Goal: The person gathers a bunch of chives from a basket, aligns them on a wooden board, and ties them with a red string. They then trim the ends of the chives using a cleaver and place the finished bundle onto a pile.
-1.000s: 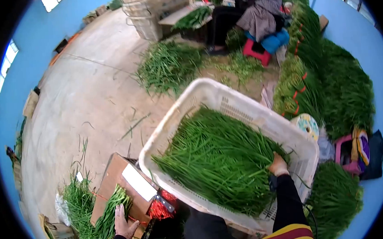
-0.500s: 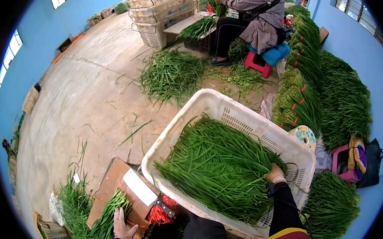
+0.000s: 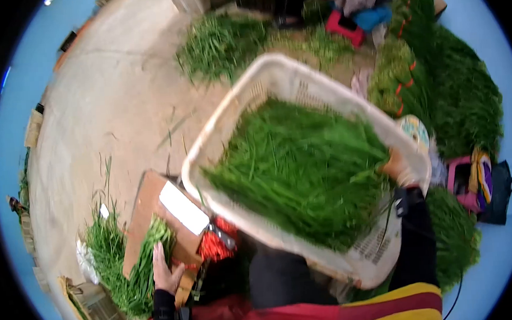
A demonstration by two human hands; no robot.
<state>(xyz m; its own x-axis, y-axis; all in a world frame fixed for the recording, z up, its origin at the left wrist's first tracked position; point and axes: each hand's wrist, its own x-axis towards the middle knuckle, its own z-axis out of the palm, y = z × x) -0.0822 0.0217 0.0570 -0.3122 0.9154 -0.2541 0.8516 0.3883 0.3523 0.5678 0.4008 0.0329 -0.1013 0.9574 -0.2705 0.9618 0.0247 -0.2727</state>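
A large white plastic crate [image 3: 230, 100] holds a loose heap of garlic chives [image 3: 303, 169]. My right hand [image 3: 396, 167], smeared by motion, is inside the crate near its right wall, its fingers closed around the ends of some chives. At lower left, my left hand [image 3: 164, 272] rests with fingers stretched and thumb apart against a bundle of chives [image 3: 150, 249]. That bundle lies on a brown board [image 3: 145, 200]. Beside it on the board are a white rectangular plate [image 3: 183, 208] and a clump of red ties [image 3: 214, 246]; a dark handle partly covers the ties.
Loose chives [image 3: 108, 266] lie left of the board, and another pile [image 3: 221, 46] is on the floor beyond the crate. Tied bundles [image 3: 399, 83] are stacked along the right wall. A pink stool [image 3: 462, 181] stands at right; a person sits at the far table, partly cut off.
The view has tilted downward. My right hand has moved toward the crate's right wall, and the chives near it are blurred. My left hand stays at the bundle.
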